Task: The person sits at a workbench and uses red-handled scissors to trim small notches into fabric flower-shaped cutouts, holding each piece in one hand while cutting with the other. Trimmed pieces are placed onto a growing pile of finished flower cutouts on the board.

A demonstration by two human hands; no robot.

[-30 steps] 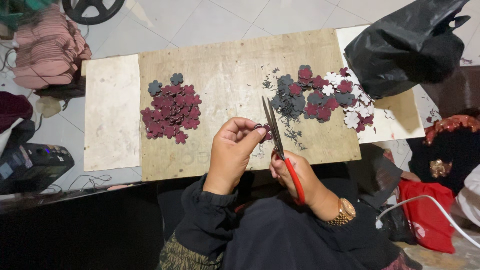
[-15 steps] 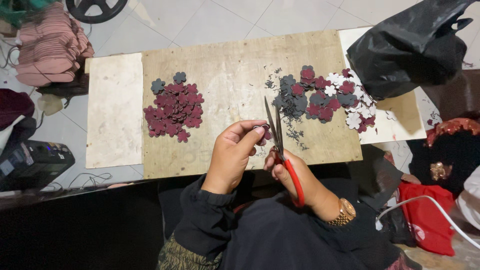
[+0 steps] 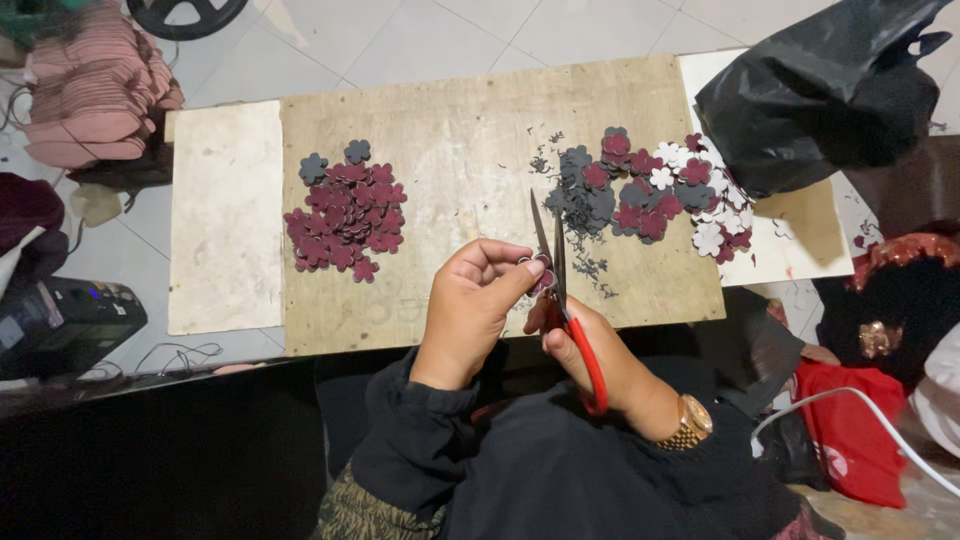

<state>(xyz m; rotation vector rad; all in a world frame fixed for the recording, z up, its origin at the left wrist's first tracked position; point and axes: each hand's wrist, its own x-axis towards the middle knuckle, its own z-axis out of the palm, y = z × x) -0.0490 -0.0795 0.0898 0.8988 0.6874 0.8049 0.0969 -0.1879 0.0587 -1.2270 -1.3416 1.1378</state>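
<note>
Far left: pink stacked pieces (image 3: 95, 105) on floor; black box device (image 3: 60, 325) lower down, well apart from board.
White slab (image 3: 225, 215): lies flat, touching plywood board (image 3: 450, 130) on its left edge.
Maroon pile (image 3: 342, 212): flower-shaped cutouts heaped on board's left part, a few grey ones at top; well apart from both hands.
Left hand (image 3: 470, 305): over board's near edge, wrist bent, dark sleeve; thumb + fingertips (image 3: 528, 272) pinched together on small flower piece (image 3: 541, 270).
Flower piece: maroon, held just above board, btwn left fingertips and blades, touching blades.
Scissors (image 3: 565, 300): red handles, blades pointing away from body, slightly apart around piece's edge.
Right hand (image 3: 590, 345): fingers thru handle loops, closed round them; gold watch on wrist.
Mixed pile (image 3: 645, 190): grey, maroon, white flowers on board's right part, small dark scraps near it.
Black bag (image 3: 825, 90): far right, sits on board's right end.
Room: tiled floor; red cloth (image 3: 850, 430) lower right.
</note>
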